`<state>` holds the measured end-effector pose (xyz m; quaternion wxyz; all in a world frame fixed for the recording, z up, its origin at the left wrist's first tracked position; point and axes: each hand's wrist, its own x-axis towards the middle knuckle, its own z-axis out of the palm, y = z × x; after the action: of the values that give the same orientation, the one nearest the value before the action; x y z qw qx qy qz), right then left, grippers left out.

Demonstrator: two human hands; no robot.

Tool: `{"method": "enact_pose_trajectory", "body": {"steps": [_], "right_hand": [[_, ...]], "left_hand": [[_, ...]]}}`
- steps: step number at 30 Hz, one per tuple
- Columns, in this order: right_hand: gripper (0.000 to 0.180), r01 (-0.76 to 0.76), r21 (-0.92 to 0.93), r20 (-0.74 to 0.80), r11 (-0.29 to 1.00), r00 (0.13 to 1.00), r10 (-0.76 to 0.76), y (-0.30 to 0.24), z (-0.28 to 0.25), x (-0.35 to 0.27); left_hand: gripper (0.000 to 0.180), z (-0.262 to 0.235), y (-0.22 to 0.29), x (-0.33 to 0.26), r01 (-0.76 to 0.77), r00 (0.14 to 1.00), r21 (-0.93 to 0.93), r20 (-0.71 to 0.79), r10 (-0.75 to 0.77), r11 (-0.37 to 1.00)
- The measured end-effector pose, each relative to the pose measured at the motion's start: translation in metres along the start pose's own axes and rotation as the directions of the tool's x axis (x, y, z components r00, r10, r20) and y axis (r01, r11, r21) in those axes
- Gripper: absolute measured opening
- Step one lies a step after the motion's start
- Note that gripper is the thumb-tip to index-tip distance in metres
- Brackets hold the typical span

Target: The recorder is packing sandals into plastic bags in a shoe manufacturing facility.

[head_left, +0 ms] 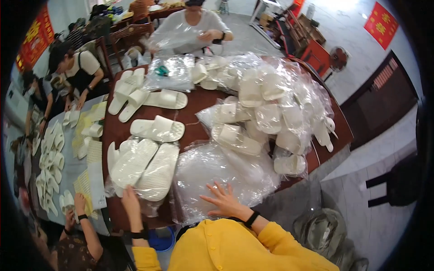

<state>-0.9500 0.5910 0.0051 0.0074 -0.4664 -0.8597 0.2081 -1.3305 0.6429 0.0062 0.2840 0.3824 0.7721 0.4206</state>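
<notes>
My left hand [131, 204] pinches the near edge of a clear plastic bag [152, 208] at the front left of the table. Inside that bag lies a pair of white slippers [158, 174], ribbed soles facing up. My right hand [224, 201] rests with fingers spread on a stack of flat clear plastic bags [199, 174], to the right of the pair. Just beyond the bagged pair sits a loose white slipper [159, 128], strap upward. Farther off, more unbagged slippers [131, 92] lie in a small group.
Bagged slippers [266, 115] are heaped over the table's right side. Across the table a person [192, 31] handles a clear bag. At left, several people work around a grey table [74, 156] with slippers and yellow sheets. A blue bucket [161, 239] stands below the front edge.
</notes>
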Motion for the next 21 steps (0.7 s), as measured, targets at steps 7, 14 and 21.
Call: {"method": "enact_pose_trajectory", "body": {"steps": [7, 14, 21], "right_hand": [[0.093, -0.029, -0.039, -0.132, 0.999, 0.991, 0.024, 0.006, 0.034, 0.025], [0.096, -0.111, -0.060, -0.046, 0.992, 0.993, 0.109, 0.009, 0.029, 0.022], [0.098, 0.205, -0.162, -0.134, 0.965, 0.965, -0.227, -0.031, -0.007, 0.047]], "left_hand": [[0.042, -0.116, 0.042, 0.135, -0.336, 0.935, 0.288, -0.012, 0.354, 0.897], [0.038, -0.190, 0.167, 0.103, -0.224, 0.970, -0.402, -0.181, 0.163, 0.888], [0.056, -0.173, 0.279, -0.031, -0.376, 0.908, -0.355, -0.325, 0.264, 0.856]]}}
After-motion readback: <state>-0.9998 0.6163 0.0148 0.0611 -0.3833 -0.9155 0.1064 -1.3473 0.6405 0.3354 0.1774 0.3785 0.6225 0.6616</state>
